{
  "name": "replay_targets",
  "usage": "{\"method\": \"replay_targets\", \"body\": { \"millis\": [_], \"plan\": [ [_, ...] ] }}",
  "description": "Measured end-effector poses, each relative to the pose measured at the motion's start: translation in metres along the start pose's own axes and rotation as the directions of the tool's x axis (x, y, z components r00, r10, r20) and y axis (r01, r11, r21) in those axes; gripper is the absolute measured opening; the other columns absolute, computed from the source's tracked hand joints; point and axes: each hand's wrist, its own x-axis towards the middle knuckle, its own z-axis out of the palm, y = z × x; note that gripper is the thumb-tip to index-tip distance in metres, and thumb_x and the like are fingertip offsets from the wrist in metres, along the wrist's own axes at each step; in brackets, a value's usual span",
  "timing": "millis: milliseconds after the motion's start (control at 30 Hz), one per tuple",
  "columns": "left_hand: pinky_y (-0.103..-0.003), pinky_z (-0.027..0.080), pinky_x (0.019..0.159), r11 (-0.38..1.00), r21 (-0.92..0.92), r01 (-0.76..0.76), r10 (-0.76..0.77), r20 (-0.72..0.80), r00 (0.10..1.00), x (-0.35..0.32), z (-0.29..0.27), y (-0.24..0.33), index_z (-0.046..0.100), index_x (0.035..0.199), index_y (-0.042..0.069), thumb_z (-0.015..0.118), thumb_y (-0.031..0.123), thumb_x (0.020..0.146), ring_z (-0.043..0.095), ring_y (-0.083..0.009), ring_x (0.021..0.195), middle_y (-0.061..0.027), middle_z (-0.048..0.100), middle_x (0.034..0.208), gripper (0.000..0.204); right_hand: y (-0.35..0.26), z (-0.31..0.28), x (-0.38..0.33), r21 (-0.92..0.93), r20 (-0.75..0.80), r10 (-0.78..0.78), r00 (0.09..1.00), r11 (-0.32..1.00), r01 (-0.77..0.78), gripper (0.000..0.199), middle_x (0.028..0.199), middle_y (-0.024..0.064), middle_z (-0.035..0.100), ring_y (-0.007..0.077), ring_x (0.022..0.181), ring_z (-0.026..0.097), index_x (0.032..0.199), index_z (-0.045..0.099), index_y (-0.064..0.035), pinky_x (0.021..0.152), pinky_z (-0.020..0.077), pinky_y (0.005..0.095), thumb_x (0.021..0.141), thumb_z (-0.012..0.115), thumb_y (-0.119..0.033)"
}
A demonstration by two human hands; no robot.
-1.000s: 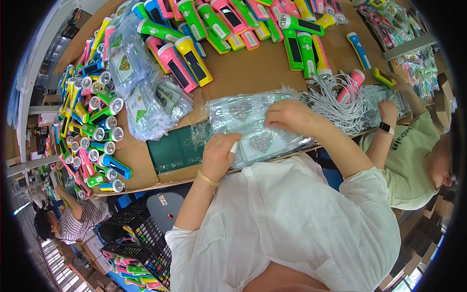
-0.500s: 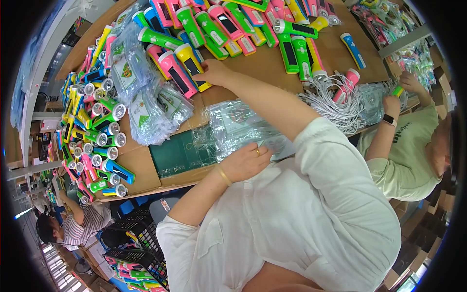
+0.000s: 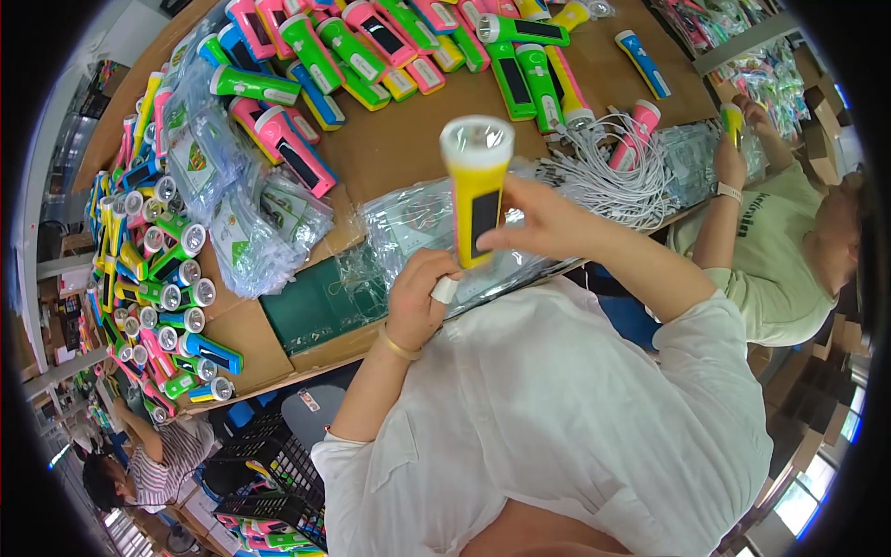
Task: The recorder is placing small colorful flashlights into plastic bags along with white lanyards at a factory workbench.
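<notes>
A yellow flashlight (image 3: 468, 184) with a white head and a dark panel along its side stands upright in my right hand (image 3: 546, 221), lens end up, above the bench near my chest. My left hand (image 3: 418, 295) is closed beside its lower end, with a small white block (image 3: 445, 290) between the fingers. I cannot tell whether the block touches the flashlight. Beneath both hands lie clear plastic bags (image 3: 394, 215) with printed inserts. A pink flashlight (image 3: 302, 160) lies at the edge of the pile beyond them.
Many colourful flashlights (image 3: 311, 51) cover the far bench, and more stand at the left (image 3: 192, 239). A stack of bags (image 3: 243, 251) lies left of centre. White cables (image 3: 617, 181) are heaped at the right. A co-worker (image 3: 756, 241) there holds a flashlight; black crates (image 3: 278, 455) stand below left.
My right hand has taken the yellow flashlight from the pile and brought it back toward me, upright. My left hand has shifted left and up, and the white block now shows in it.
</notes>
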Motion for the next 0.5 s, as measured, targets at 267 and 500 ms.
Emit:
{"method": "replay_targets", "body": {
  "millis": [267,500],
  "plan": [
    [-0.035,0.051,0.075,0.999,-0.024,-0.044,0.045,0.043,0.998,0.003,-0.009,0.001,0.063,0.094,0.002,0.064,-0.01,0.076,0.061,-0.0305,0.082,-0.0135,0.063,0.09,0.022,-0.01,-0.024,-0.039,-0.886,0.159,0.105,0.982,0.453,0.095,0.028,0.097,0.0083,0.068,0.0271,0.104,0.061,0.106,0.066,-0.0074,0.087,0.0477,0.0413,0.08,0.071,-0.015],
    [-0.038,0.051,0.079,0.996,0.033,-0.085,0.075,0.225,0.972,0.025,-0.005,0.008,0.063,0.096,0.001,0.065,-0.007,0.076,0.061,-0.0324,0.088,-0.0152,0.062,0.096,0.022,0.018,0.004,-0.03,-0.854,0.249,0.261,0.933,0.514,0.084,0.027,0.103,0.0094,0.07,0.0286,0.104,0.065,0.107,0.069,-0.0092,0.088,0.0507,0.0417,0.083,0.071,-0.02]
  ]
}}
